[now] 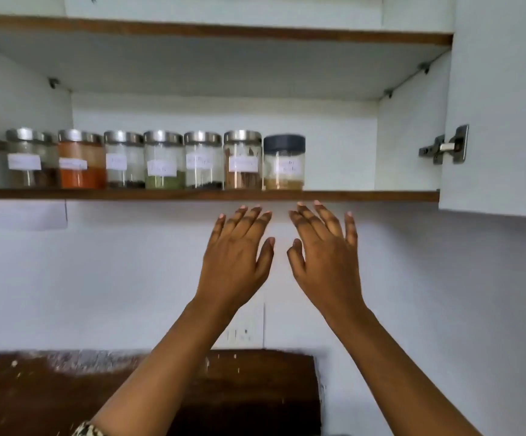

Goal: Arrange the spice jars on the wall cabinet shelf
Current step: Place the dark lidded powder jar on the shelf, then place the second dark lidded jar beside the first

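Several labelled glass spice jars stand in a row along the front of the cabinet shelf (349, 196). Most have steel lids, among them an orange-powder jar (81, 160), a green-herb jar (163, 160) and a cinnamon-stick jar (243, 160). At the row's right end is a dark-lidded jar (283, 162) with tan powder. My left hand (236, 256) and my right hand (324, 253) are raised just below the shelf edge, under the two rightmost jars. Both have straight, spread fingers and hold nothing. Neither touches a jar.
The shelf's right half (340, 171) holds nothing. An upper shelf (224, 29) runs above. The open cabinet door (500, 105) with its hinge (444, 146) stands at the right. A wall socket (243, 332) and dark wooden counter (51, 394) lie below.
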